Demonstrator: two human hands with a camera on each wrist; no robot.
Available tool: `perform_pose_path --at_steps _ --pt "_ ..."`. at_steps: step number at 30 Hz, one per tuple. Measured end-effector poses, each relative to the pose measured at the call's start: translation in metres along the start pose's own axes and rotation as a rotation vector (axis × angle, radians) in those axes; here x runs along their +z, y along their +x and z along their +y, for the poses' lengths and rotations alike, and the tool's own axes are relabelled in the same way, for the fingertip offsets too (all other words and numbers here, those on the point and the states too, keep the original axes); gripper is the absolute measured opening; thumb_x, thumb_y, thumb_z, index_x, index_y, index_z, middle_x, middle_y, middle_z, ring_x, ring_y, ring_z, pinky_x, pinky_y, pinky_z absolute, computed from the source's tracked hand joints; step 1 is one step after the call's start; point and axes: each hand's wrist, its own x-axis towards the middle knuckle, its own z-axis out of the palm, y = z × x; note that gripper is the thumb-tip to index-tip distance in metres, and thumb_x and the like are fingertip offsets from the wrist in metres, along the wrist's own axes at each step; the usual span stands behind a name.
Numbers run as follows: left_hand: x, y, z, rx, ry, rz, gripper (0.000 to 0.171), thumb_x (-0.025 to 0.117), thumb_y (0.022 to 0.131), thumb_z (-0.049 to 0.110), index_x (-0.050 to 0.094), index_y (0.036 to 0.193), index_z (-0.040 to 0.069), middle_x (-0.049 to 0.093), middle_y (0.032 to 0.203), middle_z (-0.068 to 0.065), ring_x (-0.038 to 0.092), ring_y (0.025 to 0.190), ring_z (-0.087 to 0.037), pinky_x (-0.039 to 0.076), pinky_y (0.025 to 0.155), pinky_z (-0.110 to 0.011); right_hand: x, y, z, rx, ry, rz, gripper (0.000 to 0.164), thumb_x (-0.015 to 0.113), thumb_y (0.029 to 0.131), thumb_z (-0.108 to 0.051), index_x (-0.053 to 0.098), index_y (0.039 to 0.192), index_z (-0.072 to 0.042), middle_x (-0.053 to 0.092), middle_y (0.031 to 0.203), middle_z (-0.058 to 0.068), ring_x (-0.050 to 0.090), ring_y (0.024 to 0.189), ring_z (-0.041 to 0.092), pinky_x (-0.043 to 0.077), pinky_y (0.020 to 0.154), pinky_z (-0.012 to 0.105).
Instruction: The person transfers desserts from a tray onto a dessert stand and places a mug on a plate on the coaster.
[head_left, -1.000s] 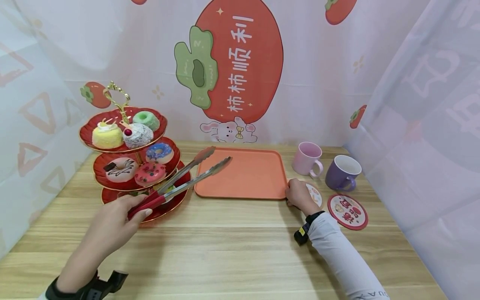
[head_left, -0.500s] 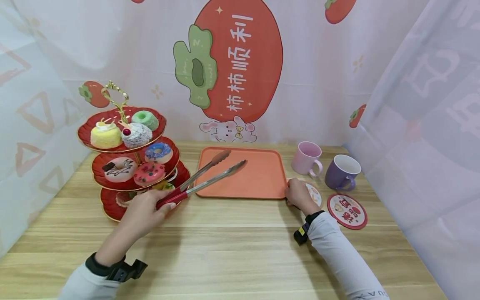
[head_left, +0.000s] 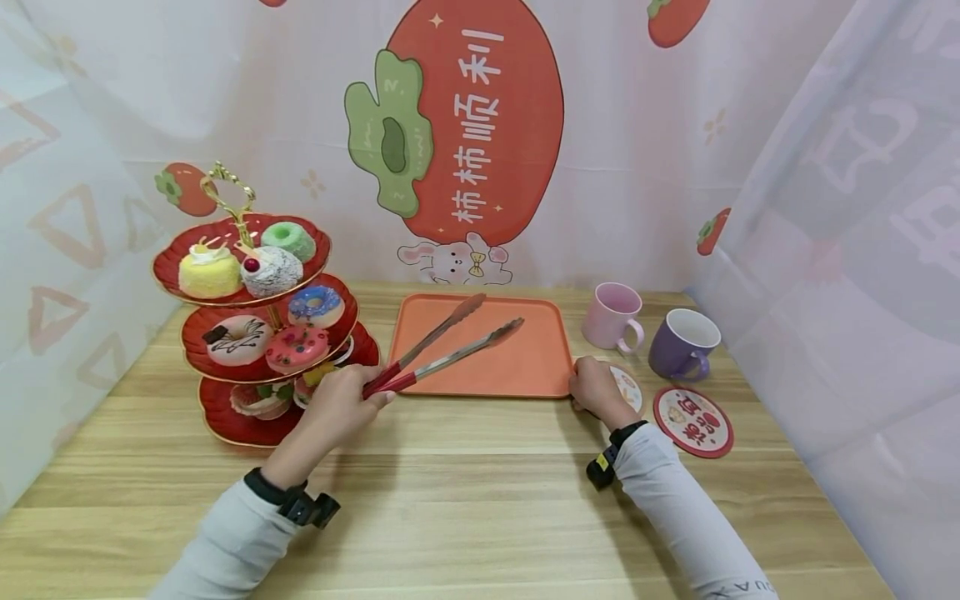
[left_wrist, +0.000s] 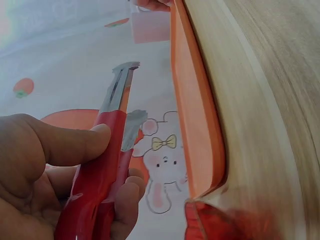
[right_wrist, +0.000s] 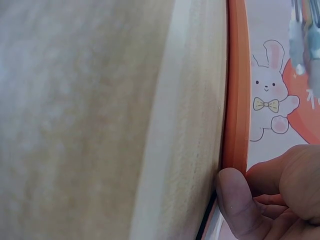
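Observation:
My left hand point(head_left: 337, 412) grips a pair of tongs point(head_left: 459, 354) by the red handles. Their metal arms are spread, with nothing between the tips, and reach above an orange tray point(head_left: 525, 367). In the left wrist view, thumb and fingers wrap the red handles of the tongs point(left_wrist: 102, 165). My right hand point(head_left: 597, 390) pinches the tray's near right corner; in the right wrist view the thumb presses the outer side of the rim point(right_wrist: 236, 100). A red three-tier stand point(head_left: 197, 333) of donuts and small cakes stands beyond my left hand, which partly hides the lowest tier.
Right of the tray stand a pink mug point(head_left: 611, 317) and a purple mug point(head_left: 678, 350). Before them lie two round coasters, a red-rimmed one point(head_left: 693, 422) and a pale one point(head_left: 628, 387) partly behind my right hand. Printed cloth point(head_left: 637, 167) surrounds the table.
My left hand has carried the tongs rightward from in front of the stand until their tips are above the tray. The right hand and tray have stayed put.

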Motion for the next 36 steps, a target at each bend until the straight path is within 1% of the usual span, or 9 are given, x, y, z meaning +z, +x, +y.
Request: perform_pose_path --at_steps 5,11,15,19,23,28,32,36 --pt "0.011 0.015 0.001 -0.032 -0.053 -0.023 0.033 0.068 0.085 0.011 0.063 0.112 -0.007 0.064 0.096 -0.018 0.053 0.072 -0.025 0.042 0.061 -0.036 0.0 0.0 0.0 0.0 -0.009 -0.006 0.024 0.046 0.083 0.003 0.047 0.061 -0.006 0.054 0.054 0.007 0.056 0.04 0.011 0.045 0.046 0.028" --pt "0.026 0.034 0.001 -0.049 -0.063 -0.046 0.027 0.068 0.085 0.012 0.067 0.106 -0.003 0.064 0.091 -0.013 0.052 0.074 -0.025 0.043 0.066 -0.038 -0.002 0.002 -0.002 0.024 0.003 -0.014 0.022 0.046 0.084 0.003 0.049 0.063 -0.004 0.055 0.057 0.008 0.056 0.041 0.012 0.045 0.046 0.027" --pt "0.036 0.042 -0.001 -0.065 -0.082 -0.048 0.024 0.068 0.085 0.013 0.068 0.105 0.0 0.064 0.091 -0.011 0.053 0.077 -0.025 0.043 0.071 -0.04 -0.002 0.001 -0.003 0.029 0.014 -0.022 0.023 0.046 0.084 0.004 0.049 0.063 -0.004 0.055 0.057 0.008 0.056 0.041 0.012 0.045 0.046 0.027" --pt "0.044 0.049 -0.004 -0.076 -0.089 -0.038 0.025 0.067 0.085 0.014 0.067 0.106 0.0 0.064 0.094 -0.012 0.054 0.081 -0.026 0.043 0.074 -0.041 -0.002 0.001 -0.003 0.021 -0.002 -0.016 0.025 0.046 0.084 0.004 0.048 0.061 -0.005 0.054 0.055 0.007 0.056 0.04 0.012 0.045 0.046 0.027" --pt "0.052 0.055 -0.007 -0.085 -0.089 -0.041 0.024 0.068 0.085 0.014 0.068 0.104 0.001 0.064 0.092 -0.011 0.052 0.078 -0.026 0.042 0.07 -0.039 -0.001 0.001 -0.003 0.02 -0.003 -0.005 0.025 0.046 0.083 0.004 0.048 0.06 -0.006 0.054 0.054 0.007 0.056 0.04 0.011 0.044 0.046 0.027" --pt "0.059 0.06 -0.012 -0.076 -0.07 -0.034 0.015 0.069 0.084 0.013 0.069 0.094 0.002 0.062 0.083 -0.009 0.051 0.073 -0.026 0.041 0.067 -0.037 -0.001 0.0 -0.003 0.025 0.021 -0.023 0.025 0.046 0.084 0.004 0.048 0.061 -0.005 0.055 0.055 0.007 0.056 0.041 0.012 0.045 0.045 0.028" --pt "0.061 0.064 -0.009 -0.096 -0.072 -0.041 0.012 0.068 0.084 0.013 0.066 0.088 0.002 0.058 0.075 -0.008 0.049 0.07 -0.026 0.038 0.062 -0.035 0.0 0.0 -0.002 0.023 0.019 -0.021 0.024 0.045 0.084 0.004 0.048 0.062 -0.005 0.055 0.055 0.007 0.056 0.04 0.012 0.045 0.045 0.028" --pt "0.061 0.066 -0.006 -0.123 -0.064 -0.046 0.014 0.069 0.084 0.013 0.063 0.086 0.001 0.054 0.072 -0.008 0.047 0.067 -0.026 0.036 0.06 -0.033 0.0 0.0 -0.002 0.022 0.017 -0.013 0.024 0.045 0.084 0.004 0.048 0.062 -0.005 0.054 0.055 0.008 0.056 0.04 0.012 0.045 0.045 0.028"
